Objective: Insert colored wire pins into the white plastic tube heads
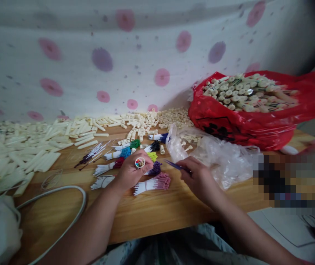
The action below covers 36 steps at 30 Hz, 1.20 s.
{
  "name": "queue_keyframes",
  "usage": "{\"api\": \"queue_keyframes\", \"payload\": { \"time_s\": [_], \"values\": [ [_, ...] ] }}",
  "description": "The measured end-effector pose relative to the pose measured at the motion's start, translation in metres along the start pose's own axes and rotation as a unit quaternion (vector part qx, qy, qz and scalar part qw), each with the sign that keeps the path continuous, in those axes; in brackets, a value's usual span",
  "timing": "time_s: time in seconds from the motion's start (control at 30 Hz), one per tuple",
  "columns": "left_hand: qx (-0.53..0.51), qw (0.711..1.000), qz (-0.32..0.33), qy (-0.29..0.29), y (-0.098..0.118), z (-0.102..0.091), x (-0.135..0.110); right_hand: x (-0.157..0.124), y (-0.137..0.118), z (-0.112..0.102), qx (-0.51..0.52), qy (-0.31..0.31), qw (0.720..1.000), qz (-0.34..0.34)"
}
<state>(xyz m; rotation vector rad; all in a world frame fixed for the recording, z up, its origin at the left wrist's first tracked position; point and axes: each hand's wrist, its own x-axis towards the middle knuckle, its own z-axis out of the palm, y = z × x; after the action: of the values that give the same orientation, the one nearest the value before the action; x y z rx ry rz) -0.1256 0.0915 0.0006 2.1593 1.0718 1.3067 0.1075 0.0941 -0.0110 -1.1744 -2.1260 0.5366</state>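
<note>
My left hand (133,170) is closed round a small cream tube whose open end (140,162) shows several coloured tips inside. My right hand (198,176) pinches a thin purple stick (174,165) that points left toward the tube. Around the left hand lie bundles of coloured-tipped sticks: pink (153,183), purple (155,169), yellow-green (152,156), red (110,166), blue (118,154), green (131,144) and black (153,147). They rest on a wooden table (151,213).
Cream tubes (30,147) cover the table's left and back. A red plastic bag (245,117) full of filled tubes sits back right, a crumpled clear bag (218,154) in front of it. A white cable (63,191) loops at left. Dotted fabric (118,55) hangs behind.
</note>
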Motion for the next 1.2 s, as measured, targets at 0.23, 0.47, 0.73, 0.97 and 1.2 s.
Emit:
{"api": "queue_keyframes", "payload": {
  "time_s": [0.23, 0.47, 0.73, 0.97, 1.2],
  "values": [
    [0.023, 1.0, 0.003, 0.02, -0.003, 0.002, -0.001, -0.008, -0.04, -0.023, 0.125, 0.069, 0.985, -0.095],
    [0.019, 1.0, 0.009, 0.022, -0.006, 0.001, -0.002, 0.0, -0.066, -0.02, -0.04, 0.08, 0.982, -0.164],
    [0.025, 0.999, 0.015, 0.028, -0.006, 0.001, -0.002, 0.001, -0.07, -0.022, -0.121, 0.067, 0.977, -0.164],
    [0.025, 1.0, -0.001, 0.012, -0.008, -0.001, -0.004, 0.003, -0.073, -0.019, -0.165, 0.048, 0.973, -0.153],
    [0.051, 0.999, 0.01, 0.016, -0.009, -0.001, -0.006, 0.004, -0.075, -0.019, -0.17, 0.039, 0.974, -0.144]
  ]
}}
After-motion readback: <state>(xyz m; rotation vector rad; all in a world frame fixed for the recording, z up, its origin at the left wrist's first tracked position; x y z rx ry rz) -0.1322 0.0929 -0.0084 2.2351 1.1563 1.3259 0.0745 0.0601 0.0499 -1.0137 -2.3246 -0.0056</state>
